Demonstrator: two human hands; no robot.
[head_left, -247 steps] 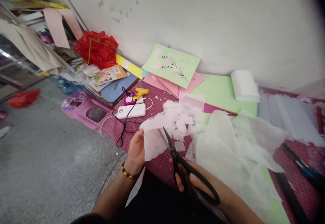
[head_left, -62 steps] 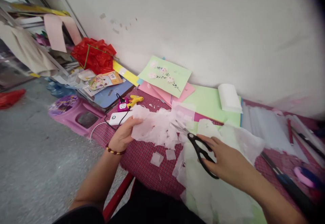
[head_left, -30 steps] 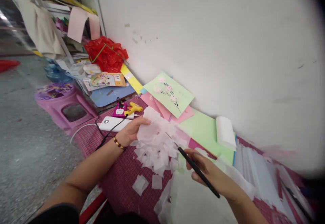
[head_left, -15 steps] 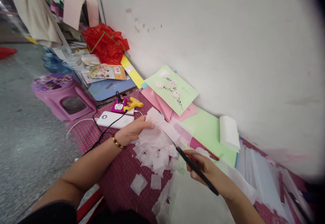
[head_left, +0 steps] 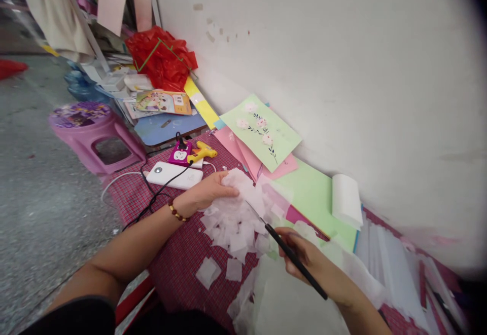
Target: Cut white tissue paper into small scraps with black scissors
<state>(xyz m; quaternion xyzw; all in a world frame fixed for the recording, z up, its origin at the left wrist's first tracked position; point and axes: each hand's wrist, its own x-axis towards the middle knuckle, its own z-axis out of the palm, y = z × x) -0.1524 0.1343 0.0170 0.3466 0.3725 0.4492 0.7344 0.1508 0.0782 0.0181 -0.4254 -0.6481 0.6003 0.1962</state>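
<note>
My left hand (head_left: 207,193), with a bead bracelet on the wrist, rests on a pile of small white tissue paper pieces (head_left: 238,218) lying on the red checked cloth (head_left: 178,264), its fingers curled over the topmost pieces. My right hand (head_left: 304,259) grips black-handled scissors (head_left: 287,251), seen edge-on, blades pointing up-left toward the pile. A large sheet of white tissue paper (head_left: 297,299) lies under my right forearm.
A white power bank (head_left: 174,175), a pink charger (head_left: 181,154) and a yellow glue gun (head_left: 203,151) lie left of the pile. Green and pink card sheets (head_left: 262,132) lean at the wall, with a white paper roll (head_left: 346,200). A purple stool (head_left: 89,135) stands on the floor.
The left hand has lowered its tissue piece onto the pile and now rests there. The right hand with the scissors has hardly moved. The view shifted slightly.
</note>
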